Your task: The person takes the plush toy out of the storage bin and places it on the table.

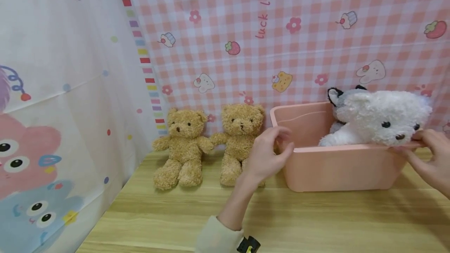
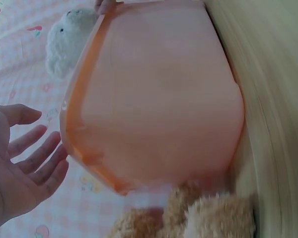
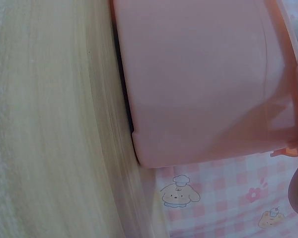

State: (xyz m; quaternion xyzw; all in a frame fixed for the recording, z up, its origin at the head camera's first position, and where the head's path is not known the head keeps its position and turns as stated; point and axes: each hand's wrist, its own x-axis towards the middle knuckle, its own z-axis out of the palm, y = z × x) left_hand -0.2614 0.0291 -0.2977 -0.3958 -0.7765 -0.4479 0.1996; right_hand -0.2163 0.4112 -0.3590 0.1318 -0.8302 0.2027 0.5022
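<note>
A bench topped in pale, yellowish wood grain carries everything, its left edge running at a slant beside a hanging white cloth printed with coloured dots and big-eyed cartoon figures in pink and blue. Behind the bench hangs a pink-and-white checked cloth with strawberries, cupcakes, flowers, small animals and the words "luck life", bordered at its left by a strip of multicoloured blocks. A deep, rectangular pink plastic bin stands upright on the right part of the bench. In its right half sit a fluffy white plush animal with dark eyes, its muzzle at the front rim, and, partly hidden behind it, a grey plush animal with black-edged ears. Left of the bin, two curly golden-brown plush bears sit side by side, the left one fully in sight, the right one partly covered by the left hand. That hand is raised at the bin's left front corner, released, its fingers loosely extended; whether the fingertips touch the rim I cannot tell. The right hand grasps the front rim near the right corner, thumb outside, beside the white animal's muzzle.
</note>
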